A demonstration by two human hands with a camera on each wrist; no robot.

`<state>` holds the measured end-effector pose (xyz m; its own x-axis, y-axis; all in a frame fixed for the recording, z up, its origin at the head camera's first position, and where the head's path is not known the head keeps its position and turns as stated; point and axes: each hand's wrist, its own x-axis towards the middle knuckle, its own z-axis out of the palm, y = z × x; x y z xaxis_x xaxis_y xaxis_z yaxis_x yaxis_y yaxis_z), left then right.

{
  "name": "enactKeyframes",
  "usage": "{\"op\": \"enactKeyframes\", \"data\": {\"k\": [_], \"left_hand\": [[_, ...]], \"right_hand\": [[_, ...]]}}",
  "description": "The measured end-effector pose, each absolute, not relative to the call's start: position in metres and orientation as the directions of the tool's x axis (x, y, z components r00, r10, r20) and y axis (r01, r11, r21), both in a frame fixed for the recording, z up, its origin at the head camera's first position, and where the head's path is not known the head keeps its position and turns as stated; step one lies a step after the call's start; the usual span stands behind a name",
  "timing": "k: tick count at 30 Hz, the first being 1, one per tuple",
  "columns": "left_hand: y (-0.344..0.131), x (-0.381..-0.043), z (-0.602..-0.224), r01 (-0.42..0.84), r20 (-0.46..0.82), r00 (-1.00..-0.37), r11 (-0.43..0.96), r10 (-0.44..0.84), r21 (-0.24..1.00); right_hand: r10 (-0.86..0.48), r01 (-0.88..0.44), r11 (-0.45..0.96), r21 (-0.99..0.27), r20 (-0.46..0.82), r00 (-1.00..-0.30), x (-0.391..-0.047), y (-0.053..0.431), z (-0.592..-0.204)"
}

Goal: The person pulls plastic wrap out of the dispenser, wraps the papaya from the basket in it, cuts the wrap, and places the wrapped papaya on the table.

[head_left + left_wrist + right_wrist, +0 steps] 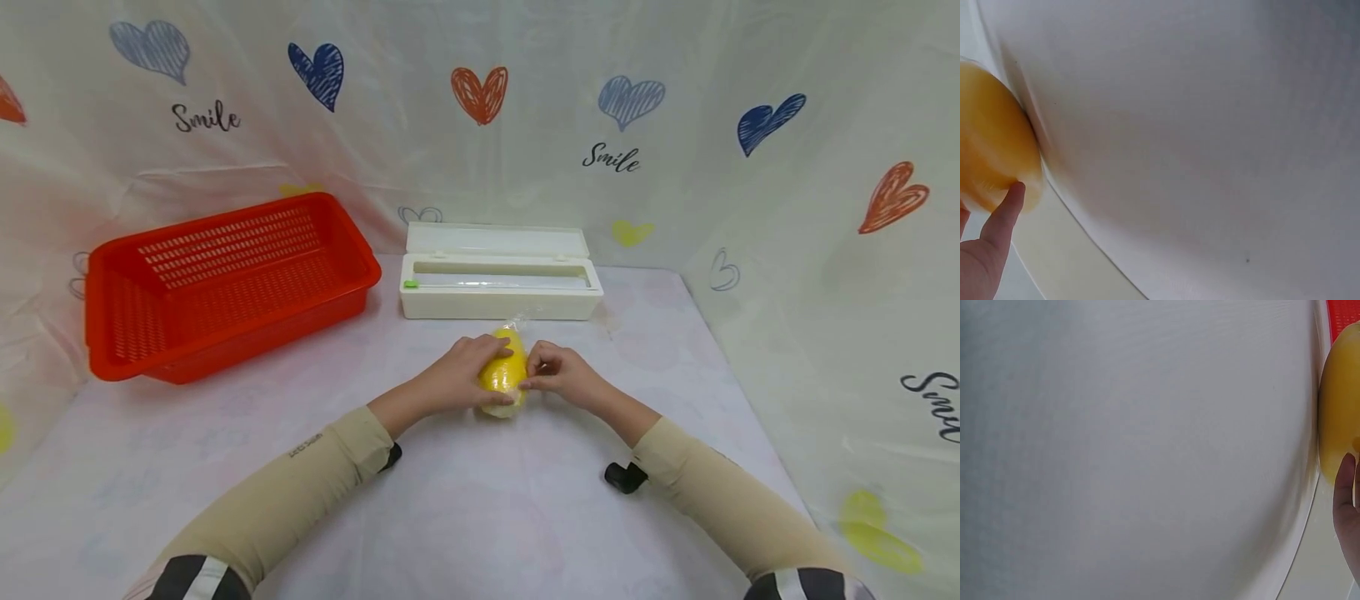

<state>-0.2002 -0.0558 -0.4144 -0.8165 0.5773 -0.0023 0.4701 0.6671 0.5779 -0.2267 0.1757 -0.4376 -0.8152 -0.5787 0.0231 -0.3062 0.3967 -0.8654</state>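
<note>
A yellow oval fruit (495,377), mango-like in shape, lies on the white table wrapped in shiny clear cling film (516,323), whose loose end sticks out at the far side. My left hand (459,377) grips the fruit from the left, thumb at its near end and fingers over its top. At its right side my right hand (564,375) has curled fingers, with thumb and forefinger pinching the film against the fruit. The left wrist view shows one fingertip pressed on the yellow fruit (997,137). Only part of the fruit (1340,406) appears in the right wrist view.
Just behind the fruit stands a white cling film dispenser (498,307), its lid up, a film roll inside and a green slider (410,284) at the left. A red plastic basket (247,333) sits at the back left. A printed curtain (540,125) hangs behind the table.
</note>
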Motion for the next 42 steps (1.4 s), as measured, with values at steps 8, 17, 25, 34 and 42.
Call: {"op": "enactKeyframes", "data": {"k": [8,17,25,34,42], "left_hand": [[-0.056,-0.199,-0.415,0.458,-0.006,-0.820,0.661,0.572,0.594],[-0.056,-0.201,-0.415,0.476,0.010,-0.811,0.650,0.585,0.592],[-0.056,-0.200,-0.416,0.492,0.013,-0.801,0.646,0.598,0.584],[-0.054,-0.204,-0.409,0.497,-0.012,-0.782,0.636,0.623,0.590],[-0.056,-0.202,-0.401,0.399,-0.111,-0.776,0.619,0.621,0.676]], "right_hand": [[-0.613,-0.308,0.354,-0.883,0.030,-0.789,-0.221,0.177,-0.436],[-0.517,-0.274,0.415,-0.867,0.023,-0.856,-0.222,0.166,-0.438],[-0.478,-0.176,0.468,-0.866,-0.081,-0.874,-0.221,0.164,-0.433],[-0.547,-0.259,0.458,-0.850,-0.040,-0.836,-0.223,0.177,-0.428],[-0.504,-0.334,0.396,-0.856,0.101,-0.858,-0.237,0.204,-0.394]]}}
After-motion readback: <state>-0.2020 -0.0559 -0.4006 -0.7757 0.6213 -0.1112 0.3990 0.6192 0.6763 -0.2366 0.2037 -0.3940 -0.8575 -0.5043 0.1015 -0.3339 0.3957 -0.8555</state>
